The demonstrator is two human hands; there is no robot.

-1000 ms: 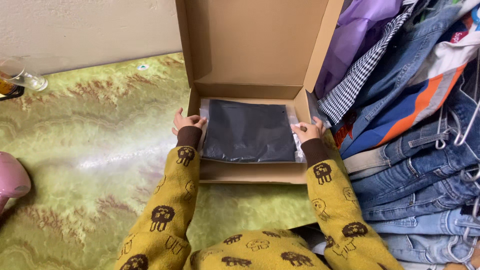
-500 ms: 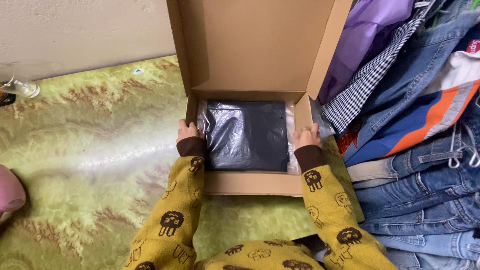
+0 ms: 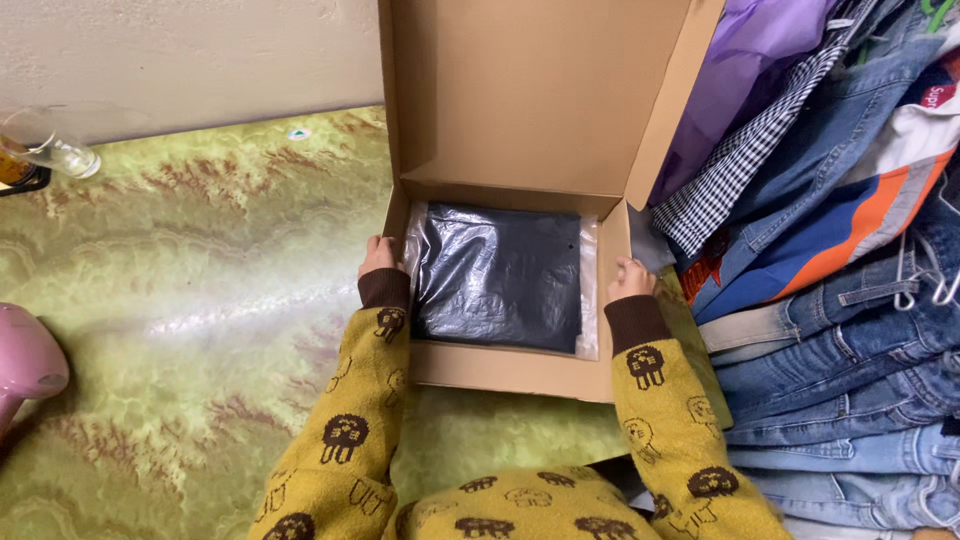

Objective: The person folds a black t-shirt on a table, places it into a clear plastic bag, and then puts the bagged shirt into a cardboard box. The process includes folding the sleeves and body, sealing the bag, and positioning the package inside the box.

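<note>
On the green patterned floor (image 3: 200,300), near the middle of the view, an open cardboard box (image 3: 520,375) stands with its lid raised upright at the far side. Inside it lies a dark folded garment in a clear plastic bag (image 3: 500,275), flat and filling most of the bottom. The left hand (image 3: 378,256) rests against the box's left wall, its fingers curled over the edge and touching the bag; the right hand (image 3: 628,278) sits at the right wall, fingers bent over the rim. Both sleeves are mustard yellow with brown figures. To the right lies a pile of jeans and shirts (image 3: 830,300). At the far left stands a glass (image 3: 45,145).
</note>
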